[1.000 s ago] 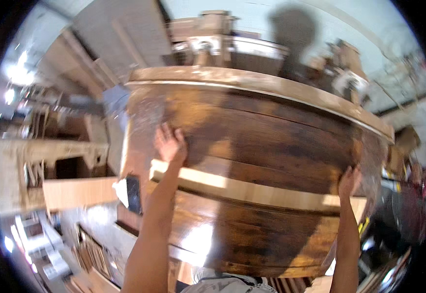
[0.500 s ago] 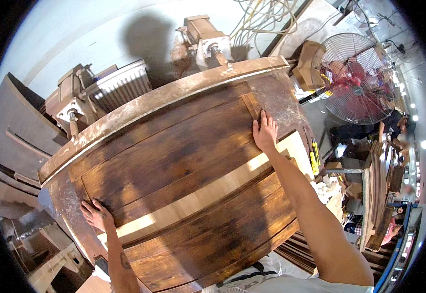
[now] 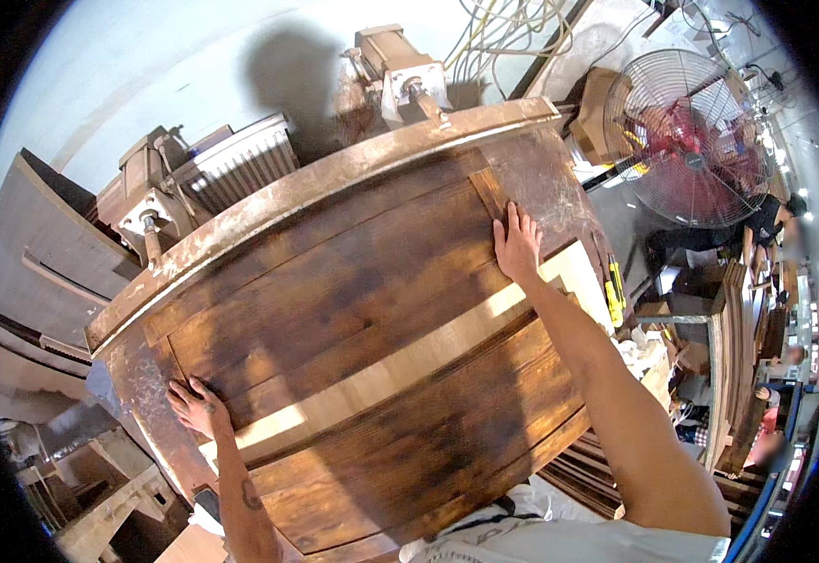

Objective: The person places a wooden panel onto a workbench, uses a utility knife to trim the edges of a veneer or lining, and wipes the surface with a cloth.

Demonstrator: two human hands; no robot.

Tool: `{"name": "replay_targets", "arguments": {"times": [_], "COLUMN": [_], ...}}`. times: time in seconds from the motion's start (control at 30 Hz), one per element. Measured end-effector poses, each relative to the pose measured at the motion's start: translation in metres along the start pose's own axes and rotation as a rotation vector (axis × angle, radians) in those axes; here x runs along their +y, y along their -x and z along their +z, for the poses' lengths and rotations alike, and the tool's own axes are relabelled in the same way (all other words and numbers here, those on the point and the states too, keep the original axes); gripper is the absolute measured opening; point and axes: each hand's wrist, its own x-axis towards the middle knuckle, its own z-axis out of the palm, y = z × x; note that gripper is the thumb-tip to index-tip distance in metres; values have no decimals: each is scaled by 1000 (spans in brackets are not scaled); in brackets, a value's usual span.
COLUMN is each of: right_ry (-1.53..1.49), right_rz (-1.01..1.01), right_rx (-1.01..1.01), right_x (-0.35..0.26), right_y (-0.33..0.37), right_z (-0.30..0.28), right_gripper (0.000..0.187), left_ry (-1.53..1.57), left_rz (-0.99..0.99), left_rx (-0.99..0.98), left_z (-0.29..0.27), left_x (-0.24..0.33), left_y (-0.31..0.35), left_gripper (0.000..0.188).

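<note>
At the dial's centre, brown-stained framed wooden panel (image 3: 334, 281) | 8 o'clock bare left hand (image 3: 200, 409), 2 o'clock bare right hand (image 3: 519, 246): palms down, grasping nothing, probably spread to steady its ends | 11 o'clock dusty tan rail (image 3: 499, 114), perhaps a backstop

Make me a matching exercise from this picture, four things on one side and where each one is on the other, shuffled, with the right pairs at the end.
Things
1. Left hand
2. Right hand
3. Round wire-caged fan
4. Pale wooden strip

Places
A. Between the far dark panel and the near dark panel
B. At the far dark panel's right end
C. At the far dark panel's left end
D. In the picture's upper right, beyond the panels

Right pairs: 1-C, 2-B, 3-D, 4-A
</note>
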Motion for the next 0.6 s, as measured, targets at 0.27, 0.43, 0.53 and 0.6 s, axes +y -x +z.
{"name": "replay_targets", "arguments": {"times": [0.27,0.43,0.53,0.6], "right_ry": [97,-15,-23,-28], "right_rz": [-110,14,56,73], "right_rx": [8,20,49,24], "right_x": [-1,-36,-35,-32], "right_y": [-31,-71,-75,-75], "right_z": [-1,31,41,45], "right_gripper": [56,54,52,50], "left_ry": [1,3,-1,-9], "left_rz": [6,40,63,73], "left_rx": [-2,17,28,39], "left_z": [1,7,6,7], "left_x": [7,1,1,1], "left_y": [0,-1,-1,1], "left_gripper": [55,54,53,52]}}
